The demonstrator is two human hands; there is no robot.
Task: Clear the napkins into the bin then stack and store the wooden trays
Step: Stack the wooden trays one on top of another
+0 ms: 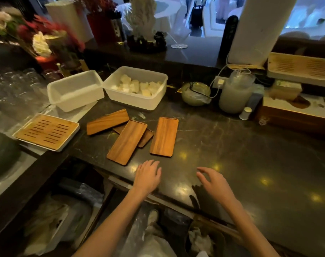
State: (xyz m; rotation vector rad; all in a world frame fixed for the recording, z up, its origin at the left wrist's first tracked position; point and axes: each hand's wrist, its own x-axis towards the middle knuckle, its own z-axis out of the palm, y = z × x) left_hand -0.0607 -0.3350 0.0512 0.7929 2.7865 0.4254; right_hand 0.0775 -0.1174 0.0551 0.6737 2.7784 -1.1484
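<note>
Left hand (147,175) and right hand (212,179) empty, fingers loose, held apart over the bench (232,154) edge. Wooden trays (127,142) lie bare and scattered just ahead of the left hand, some overlapping, so likely stacking next. Napkins (197,238) sit in the bin (221,236) below the right hand.

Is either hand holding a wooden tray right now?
No, the left hand and right hand are both empty, short of the wooden trays.
</note>
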